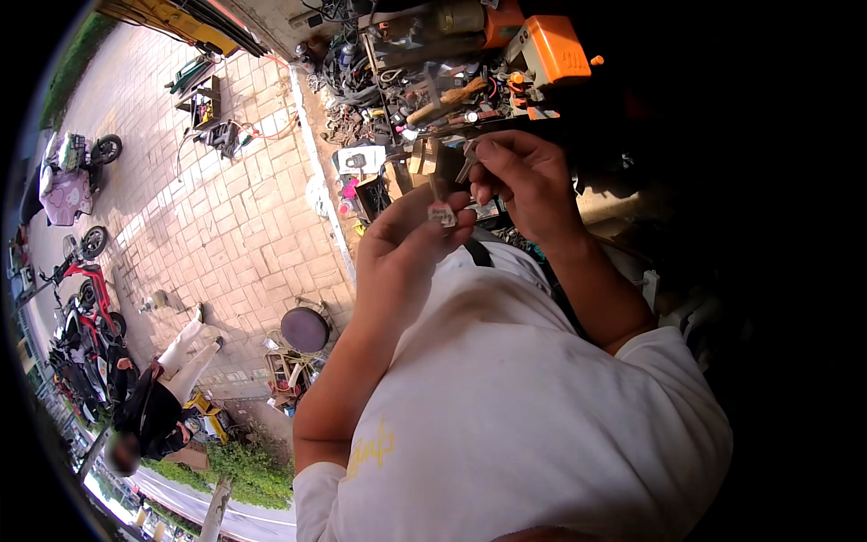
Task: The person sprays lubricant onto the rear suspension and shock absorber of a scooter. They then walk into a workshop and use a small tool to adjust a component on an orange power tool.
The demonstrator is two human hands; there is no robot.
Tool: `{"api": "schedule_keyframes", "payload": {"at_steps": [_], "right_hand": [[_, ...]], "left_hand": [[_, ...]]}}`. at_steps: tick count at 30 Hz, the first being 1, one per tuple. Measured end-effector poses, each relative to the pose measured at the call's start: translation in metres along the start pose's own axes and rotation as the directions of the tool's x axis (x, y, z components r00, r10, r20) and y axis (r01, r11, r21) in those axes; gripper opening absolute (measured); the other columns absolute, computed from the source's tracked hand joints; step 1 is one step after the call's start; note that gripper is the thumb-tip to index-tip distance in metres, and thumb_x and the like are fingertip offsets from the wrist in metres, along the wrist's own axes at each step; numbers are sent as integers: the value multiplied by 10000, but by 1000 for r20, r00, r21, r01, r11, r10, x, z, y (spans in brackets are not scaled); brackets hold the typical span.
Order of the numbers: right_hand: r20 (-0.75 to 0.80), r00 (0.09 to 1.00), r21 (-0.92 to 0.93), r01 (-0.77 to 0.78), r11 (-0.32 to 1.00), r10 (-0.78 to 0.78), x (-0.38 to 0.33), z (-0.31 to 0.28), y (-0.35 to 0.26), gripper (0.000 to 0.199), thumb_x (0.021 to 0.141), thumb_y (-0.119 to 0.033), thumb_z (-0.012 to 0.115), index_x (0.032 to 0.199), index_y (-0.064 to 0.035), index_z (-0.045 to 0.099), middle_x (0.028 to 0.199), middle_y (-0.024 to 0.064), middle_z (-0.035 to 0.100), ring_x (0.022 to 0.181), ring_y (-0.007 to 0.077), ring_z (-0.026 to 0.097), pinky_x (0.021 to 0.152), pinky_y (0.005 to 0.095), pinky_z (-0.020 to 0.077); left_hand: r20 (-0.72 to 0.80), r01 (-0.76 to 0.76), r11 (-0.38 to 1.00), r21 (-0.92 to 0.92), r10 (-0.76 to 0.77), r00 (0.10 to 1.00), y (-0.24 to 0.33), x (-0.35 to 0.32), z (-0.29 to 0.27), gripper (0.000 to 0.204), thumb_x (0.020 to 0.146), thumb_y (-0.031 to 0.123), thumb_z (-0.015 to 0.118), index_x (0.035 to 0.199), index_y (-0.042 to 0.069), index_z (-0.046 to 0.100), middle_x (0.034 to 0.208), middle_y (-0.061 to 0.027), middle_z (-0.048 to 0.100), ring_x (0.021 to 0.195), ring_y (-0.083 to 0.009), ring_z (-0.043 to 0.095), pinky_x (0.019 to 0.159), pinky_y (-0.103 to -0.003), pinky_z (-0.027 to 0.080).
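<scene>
My left hand (pixel 411 237) is raised in front of my chest and pinches a small silver key (pixel 442 211) between thumb and fingertips. My right hand (pixel 524 176) is just to its right and slightly higher, fingers closed on another small metal key (pixel 468 163) that sticks out to the left. The two hands are close together, almost touching. Both are over the near edge of a cluttered workbench (pixel 433 108). My white T-shirt fills the lower part of the view.
An orange machine (pixel 553 50) and many loose tools sit on the bench. A brick pavement (pixel 226 217) lies to the left, with a round dark stool (pixel 305 329), parked scooters (pixel 86 307), and a seated person (pixel 158 406). The right side is dark.
</scene>
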State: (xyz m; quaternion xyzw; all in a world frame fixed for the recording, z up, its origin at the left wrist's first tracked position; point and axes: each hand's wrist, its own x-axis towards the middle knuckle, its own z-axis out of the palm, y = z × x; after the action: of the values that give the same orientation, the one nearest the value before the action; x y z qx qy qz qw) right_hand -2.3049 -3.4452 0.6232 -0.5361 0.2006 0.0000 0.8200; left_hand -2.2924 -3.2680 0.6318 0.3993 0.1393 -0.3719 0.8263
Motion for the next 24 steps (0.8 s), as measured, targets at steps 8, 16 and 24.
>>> {"api": "schedule_keyframes", "payload": {"at_steps": [8, 16, 24], "right_hand": [[-24, 1000, 51, 3, 999, -2, -12, 24, 9, 144, 889, -58, 599, 1014, 1, 560, 840, 153, 663, 618, 153, 633, 565, 260, 537], [-84, 996, 62, 34, 998, -29, -22, 41, 22, 154, 869, -42, 626, 995, -2, 545, 857, 129, 664, 643, 138, 633, 599, 246, 517], [-113, 991, 8, 74, 997, -73, -21, 46, 36, 144, 861, -60, 662, 976, -6, 594, 811, 37, 620, 678, 85, 561, 627, 220, 470]], "left_hand": [[137, 7, 1000, 17, -9, 991, 3, 7, -32, 234, 940, 118, 540, 1161, 45, 521, 784, -20, 481, 648, -111, 423, 596, -251, 364], [193, 57, 985, -164, -25, 981, 10, 8, -43, 409, 942, 198, 444, 1297, -2, 466, 994, -117, 592, 828, -193, 550, 743, -333, 475], [402, 238, 895, -377, -73, 913, 25, 5, -63, 624, 778, 86, 485, 1378, -40, 369, 1273, -226, 535, 1057, -304, 586, 972, -404, 453]]}}
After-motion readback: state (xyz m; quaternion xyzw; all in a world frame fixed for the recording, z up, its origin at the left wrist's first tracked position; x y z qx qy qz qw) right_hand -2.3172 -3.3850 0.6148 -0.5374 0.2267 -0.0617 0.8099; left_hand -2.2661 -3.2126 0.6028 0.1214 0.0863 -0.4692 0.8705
